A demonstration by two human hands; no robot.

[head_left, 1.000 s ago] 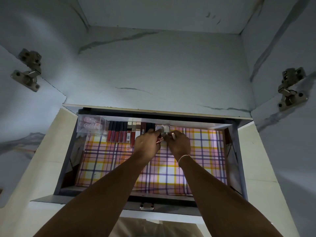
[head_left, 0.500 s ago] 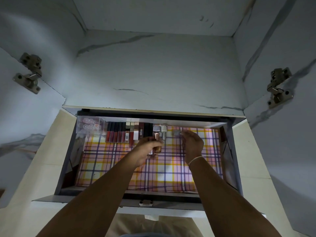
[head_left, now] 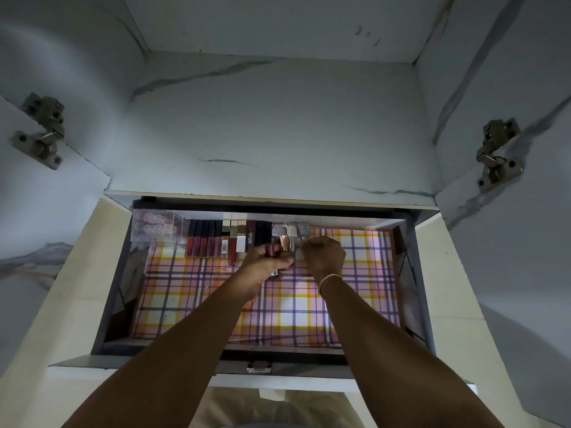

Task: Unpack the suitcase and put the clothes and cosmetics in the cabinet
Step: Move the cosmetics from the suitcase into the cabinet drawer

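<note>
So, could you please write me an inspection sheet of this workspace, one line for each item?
Surface: open drawer lined with a plaid sheet; most of the liner is bare.
Job's things: row of dark lip-colour tubes along the back edge; clear organiser box in the back left corner; small metallic-capped bottles right of the tubes.
Clutter: nothing seen.
Grippers: left hand holds several small cosmetics, one with a red cap; right hand pinches a small item beside the bottles, a bangle on its wrist.
Cables: nothing seen.
Surroundings: empty marbled cabinet shelf above; door hinges on both sides; dim light.
</note>
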